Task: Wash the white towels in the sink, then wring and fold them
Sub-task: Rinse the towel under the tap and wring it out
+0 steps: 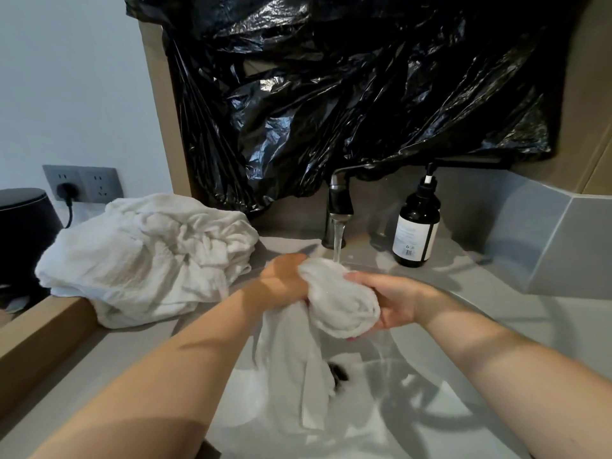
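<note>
From the head view, the left hand (285, 280) gripped one end of a wet white terry towel (344, 301), fingers wrapped round the cloth. The right hand (395, 301) cupped the bunched wad from the other side, thumb on top and fingers curled beneath it. The wad sat just under the running stream from the steel tap (339, 207), above the grey sink basin (470, 376). Its loose tail hung down into the bowl toward the dark drain. A heap of crumpled white towels (149, 256) lay on the grey desk (132, 354) to the left of the basin, its edge drooping over the rim. A dark brown pump bottle (416, 228) stood right of the tap, and crinkled black plastic sheeting (364, 94) hung on the wall behind. Soaked, the towel probably felt heavy, limp and a little slippery. It offered no stiff edge, so a full-fisted hold on the thick roll, one hand at each end, looked best for twisting, with the hanging tail gathered in first.
</note>
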A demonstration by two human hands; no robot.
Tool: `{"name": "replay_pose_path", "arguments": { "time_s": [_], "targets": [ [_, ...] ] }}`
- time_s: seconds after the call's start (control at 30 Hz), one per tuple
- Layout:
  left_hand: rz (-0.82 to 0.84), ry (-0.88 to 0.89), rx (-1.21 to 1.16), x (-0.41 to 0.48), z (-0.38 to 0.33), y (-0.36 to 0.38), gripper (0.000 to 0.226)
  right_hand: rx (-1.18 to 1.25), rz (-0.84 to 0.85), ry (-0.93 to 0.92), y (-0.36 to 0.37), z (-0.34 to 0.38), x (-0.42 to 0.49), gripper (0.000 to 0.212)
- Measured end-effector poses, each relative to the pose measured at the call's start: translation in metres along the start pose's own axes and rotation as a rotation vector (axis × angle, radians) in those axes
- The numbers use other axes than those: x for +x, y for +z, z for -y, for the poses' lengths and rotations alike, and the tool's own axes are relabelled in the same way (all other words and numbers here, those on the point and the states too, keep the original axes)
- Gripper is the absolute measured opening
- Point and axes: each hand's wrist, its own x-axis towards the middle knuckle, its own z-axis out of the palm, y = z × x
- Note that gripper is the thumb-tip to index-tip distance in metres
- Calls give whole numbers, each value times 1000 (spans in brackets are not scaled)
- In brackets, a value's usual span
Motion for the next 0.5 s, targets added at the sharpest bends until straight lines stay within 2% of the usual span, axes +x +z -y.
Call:
{"name": "replay_pose_path", "arguments": {
  "time_s": [0.03,0.13,0.2,0.3,0.37,0.5],
  "targets": [
    [-43,42,53,-2,-3,-1,12,-25,78,21,0,-1,0,51],
    [-189,164,116,-9,-6,-10,32,-85,331,12,1,-2,-1,81],
    [-235,208,123,-11,-2,-12,36,-40,315,22,0,-1,-1,87],
    [-213,218,125,-12,8,-12,36,-6,175,23,2,0,-2,87],
    [-185,195,59,-11,10,-13,34,-13,108,15,8,2,-4,79],
    [-47,115,-90,-10,16,-13,23,-28,-63,-62,20,12,-4,33]
  ]
}}
